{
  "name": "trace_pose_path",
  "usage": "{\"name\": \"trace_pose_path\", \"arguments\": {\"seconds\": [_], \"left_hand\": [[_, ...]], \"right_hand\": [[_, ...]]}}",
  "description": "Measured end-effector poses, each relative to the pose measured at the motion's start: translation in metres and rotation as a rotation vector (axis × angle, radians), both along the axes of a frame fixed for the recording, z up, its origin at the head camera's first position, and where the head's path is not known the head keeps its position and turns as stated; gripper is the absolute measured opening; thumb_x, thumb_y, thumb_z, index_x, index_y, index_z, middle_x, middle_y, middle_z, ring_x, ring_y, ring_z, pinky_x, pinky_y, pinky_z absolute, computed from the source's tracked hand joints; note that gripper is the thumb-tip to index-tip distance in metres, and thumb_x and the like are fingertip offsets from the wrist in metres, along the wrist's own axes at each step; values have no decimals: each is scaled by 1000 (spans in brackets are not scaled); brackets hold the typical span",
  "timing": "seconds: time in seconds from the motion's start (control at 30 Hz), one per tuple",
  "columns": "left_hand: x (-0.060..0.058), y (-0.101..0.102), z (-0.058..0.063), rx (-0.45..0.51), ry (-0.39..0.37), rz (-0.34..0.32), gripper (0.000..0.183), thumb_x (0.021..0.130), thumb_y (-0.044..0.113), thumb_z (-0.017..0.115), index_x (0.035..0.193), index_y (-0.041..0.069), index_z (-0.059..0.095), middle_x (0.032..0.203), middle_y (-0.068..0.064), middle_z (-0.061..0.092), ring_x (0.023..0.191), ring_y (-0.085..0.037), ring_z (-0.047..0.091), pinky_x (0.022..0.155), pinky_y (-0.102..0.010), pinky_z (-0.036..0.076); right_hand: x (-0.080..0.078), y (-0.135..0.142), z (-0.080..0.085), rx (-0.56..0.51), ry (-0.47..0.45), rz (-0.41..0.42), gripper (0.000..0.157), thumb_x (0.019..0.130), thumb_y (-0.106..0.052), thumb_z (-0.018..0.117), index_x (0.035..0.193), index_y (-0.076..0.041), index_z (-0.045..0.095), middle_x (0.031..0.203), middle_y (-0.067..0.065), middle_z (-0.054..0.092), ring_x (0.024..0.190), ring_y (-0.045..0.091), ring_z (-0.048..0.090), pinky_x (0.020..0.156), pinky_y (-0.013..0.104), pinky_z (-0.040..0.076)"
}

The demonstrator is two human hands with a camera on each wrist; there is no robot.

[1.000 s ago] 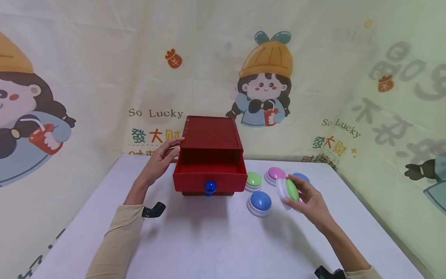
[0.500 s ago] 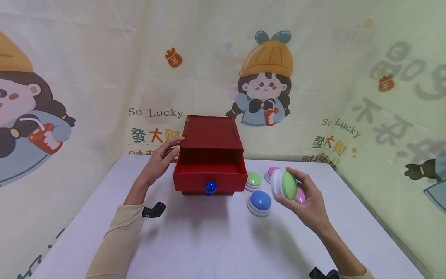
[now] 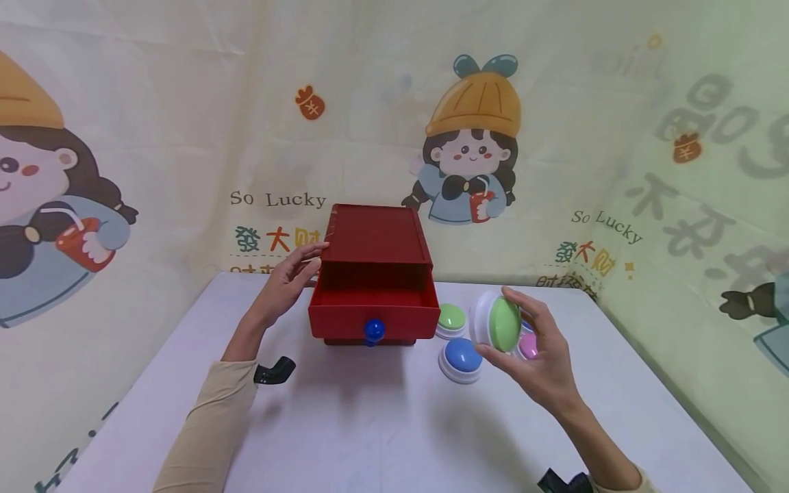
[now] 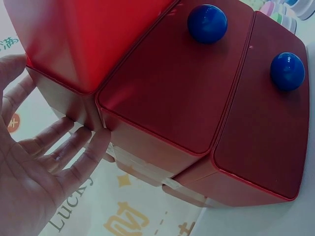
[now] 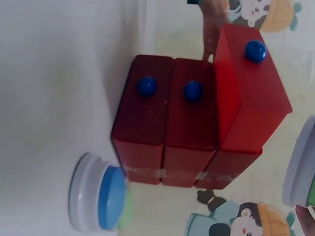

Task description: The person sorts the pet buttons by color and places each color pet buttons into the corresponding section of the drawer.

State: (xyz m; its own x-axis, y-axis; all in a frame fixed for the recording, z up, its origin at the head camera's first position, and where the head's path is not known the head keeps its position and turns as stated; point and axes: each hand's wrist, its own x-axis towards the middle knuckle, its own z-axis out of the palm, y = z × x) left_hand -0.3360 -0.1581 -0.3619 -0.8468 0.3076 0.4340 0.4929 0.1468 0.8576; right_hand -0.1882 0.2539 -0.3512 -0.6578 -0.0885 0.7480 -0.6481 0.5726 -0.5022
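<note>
A red three-drawer cabinet (image 3: 377, 234) stands at the middle of the table, its top drawer (image 3: 342, 322) pulled out toward me. Blue round knobs (image 4: 207, 24) mark the drawer fronts. My left hand (image 3: 277, 296) touches the cabinet's left side, fingers extended along it in the left wrist view. To the right of the cabinet, my right hand (image 3: 545, 366) pinches a green push button (image 3: 505, 324) with a white base between thumb and fingers. It is tilted on its side above the table, its green dome facing right. Only part of its white base (image 5: 299, 167) shows in the right wrist view.
Right of the cabinet, a blue push button (image 3: 464, 355) and another green one (image 3: 453, 316) sit on the white table (image 3: 370, 431). A pink button (image 3: 528, 346) is partly covered by my right hand. A printed cloth (image 3: 370, 137) hangs behind the table.
My right hand has moved left and slightly up with the green push button, bringing it closer to the cabinet. The left hand stays at the cabinet's side.
</note>
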Motion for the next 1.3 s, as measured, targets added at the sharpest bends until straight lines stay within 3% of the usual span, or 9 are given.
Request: {"name": "trace_pose_path", "arguments": {"seconds": [0.3,0.5,0.7,1.07,1.3], "left_hand": [[1,1,0,8,-4,-2,49,107,30,53,154,22,45,156,-5,44,136,-33,51,92,-25,55],[1,2,1,1,1,-1,49,107,30,53,155,22,45,156,-5,45,136,-32,51,93,-26,55],[0,2,2,5,0,-2,49,107,29,53,155,22,45,156,-6,46,136,-32,51,93,-26,56],[0,2,0,16,-4,-9,48,107,27,54,154,21,46,155,-7,45,136,-33,50,91,-25,56],[0,1,0,10,6,-1,49,107,28,54,154,22,45,156,-8,44,137,-34,50,92,-26,56]], "right_hand": [[5,-15,13,-9,20,62,94,63,6,94,146,-7,51,147,8,54,134,15,53,105,22,46],[7,-22,19,-21,6,79,89,63,5,94,141,-4,51,147,8,54,137,16,51,109,23,43],[9,-30,28,-34,-31,144,85,63,8,92,137,-3,53,144,7,57,133,18,54,106,24,47],[1,-45,36,-92,7,213,80,65,10,88,137,-1,56,142,11,59,131,22,55,102,23,50],[-2,-59,43,-141,36,216,78,68,9,87,139,-5,57,143,8,59,130,24,57,101,26,51]]}}
